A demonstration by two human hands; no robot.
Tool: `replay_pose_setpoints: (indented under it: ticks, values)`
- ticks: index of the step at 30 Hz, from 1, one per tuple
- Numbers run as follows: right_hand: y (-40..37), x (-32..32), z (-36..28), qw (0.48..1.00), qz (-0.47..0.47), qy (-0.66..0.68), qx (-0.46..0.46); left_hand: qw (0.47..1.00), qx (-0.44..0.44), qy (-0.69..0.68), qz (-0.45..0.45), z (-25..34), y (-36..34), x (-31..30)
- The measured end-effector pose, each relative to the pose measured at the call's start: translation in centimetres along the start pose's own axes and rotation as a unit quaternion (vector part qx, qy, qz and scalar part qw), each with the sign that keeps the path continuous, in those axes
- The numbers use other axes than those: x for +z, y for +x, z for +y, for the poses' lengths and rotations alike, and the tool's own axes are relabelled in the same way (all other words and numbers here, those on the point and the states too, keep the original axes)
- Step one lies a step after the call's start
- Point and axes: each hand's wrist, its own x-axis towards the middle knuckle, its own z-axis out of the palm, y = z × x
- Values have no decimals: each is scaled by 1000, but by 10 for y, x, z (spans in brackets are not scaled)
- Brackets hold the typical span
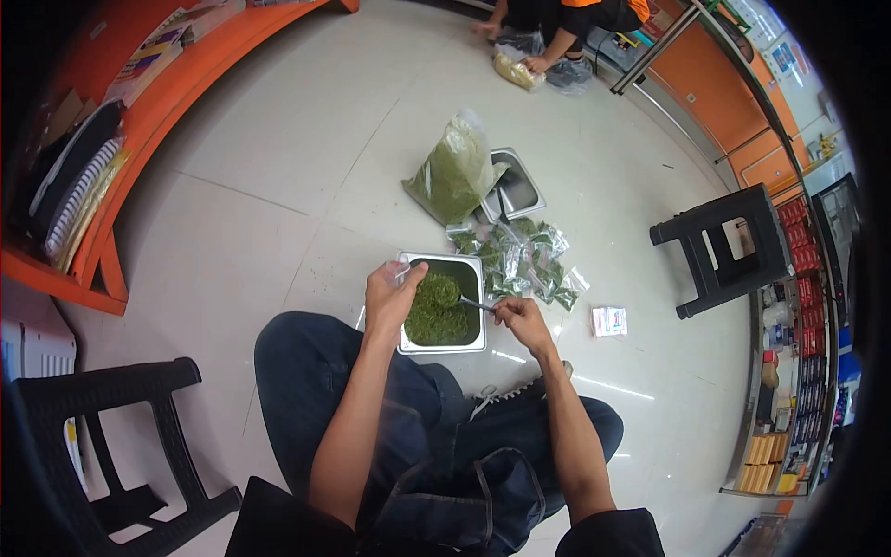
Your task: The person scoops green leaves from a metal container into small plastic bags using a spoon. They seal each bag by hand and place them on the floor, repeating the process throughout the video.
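Observation:
A square steel pan [484, 327] of chopped green herbs [436, 320] sits on the floor in front of my crossed legs. My left hand [390, 299] is at the pan's left rim, fingers closed on a small clear plastic bag [397, 273]. From the right, my right hand [524, 325] grips the handle of a spoon [475, 304], whose bowl is down among the herbs. Just beyond the pan lies a heap of small filled zip bags [520, 260]. Behind the heap stands a large clear bag of green herbs [453, 172], beside a second steel pan [520, 186].
A pack of small bags [609, 321] lies on the floor to the right. Black stools stand at right [729, 246] and lower left [176, 436]. An orange shelf [213, 84] runs along the left. Another person's hands [536, 63] touch a bag at the top.

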Motion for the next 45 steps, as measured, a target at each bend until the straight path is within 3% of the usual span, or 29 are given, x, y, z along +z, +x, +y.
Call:
replay_pose_setpoints:
  ticks: [5, 7, 16, 29, 45]
  values:
    - [3, 1, 10, 999, 16, -16, -39, 1000, 15, -18, -15, -9, 4, 1]
    - [1, 1, 6, 999, 27, -18, -34, 999, 5, -44, 18, -13, 6, 2]
    - [-2, 0, 2, 996, 25, -61, -52, 995, 55, 53, 69, -1, 0, 2]
    - [1, 3, 11, 995, 42, -73, -59, 989, 93, 42, 108, 13, -8, 3]
    - [-3, 3, -2, 997, 22, -67, -33, 966, 217, 106, 96, 30, -23, 5]
